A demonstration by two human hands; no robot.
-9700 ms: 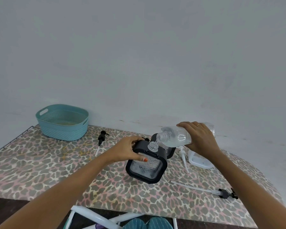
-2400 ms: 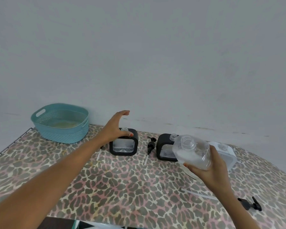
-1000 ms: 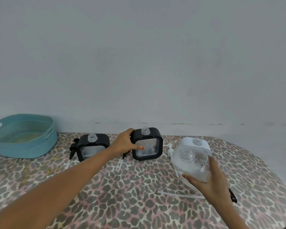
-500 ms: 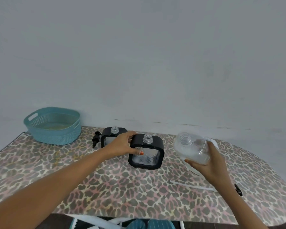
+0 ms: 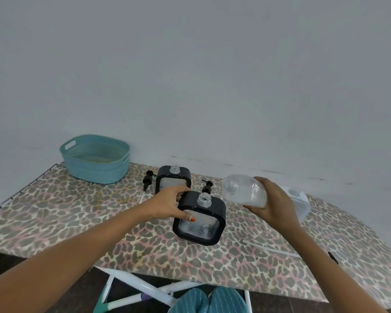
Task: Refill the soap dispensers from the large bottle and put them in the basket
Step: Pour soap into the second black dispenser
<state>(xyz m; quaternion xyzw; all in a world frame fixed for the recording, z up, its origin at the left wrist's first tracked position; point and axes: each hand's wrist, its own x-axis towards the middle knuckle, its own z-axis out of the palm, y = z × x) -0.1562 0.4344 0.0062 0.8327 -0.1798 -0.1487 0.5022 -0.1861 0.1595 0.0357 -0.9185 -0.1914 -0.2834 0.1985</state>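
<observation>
A: In the head view, what do we hold?

B: Our left hand (image 5: 169, 204) grips the top corner of the near dispenser (image 5: 200, 219), fingers curled round its black frame. It tilts near the middle of the bench (image 5: 66, 211), neck uncapped. Our right hand (image 5: 273, 204) is wrapped round the large bottle (image 5: 244, 190), which is tipped sideways, its open mouth just beside that neck and not touching. We see no stream.

A: And around them?

B: The far dispenser (image 5: 173, 180) stands uncapped behind our left hand, toward the far edge. A white dispenser (image 5: 299, 199) is half hidden behind our right hand. A black pump (image 5: 147, 180) and a second pump (image 5: 207, 186) lie loose nearby, and a pump tube (image 5: 271, 248) lies toward the right edge. The basket (image 5: 95, 175) sits at the far left corner, with no dispenser in it.

A: How far along are we?

B: Not far, we judge. This pour is about to start, and we cannot tell how full the others are. All the pumps need refitting, and every dispenser has yet to reach the basket.
</observation>
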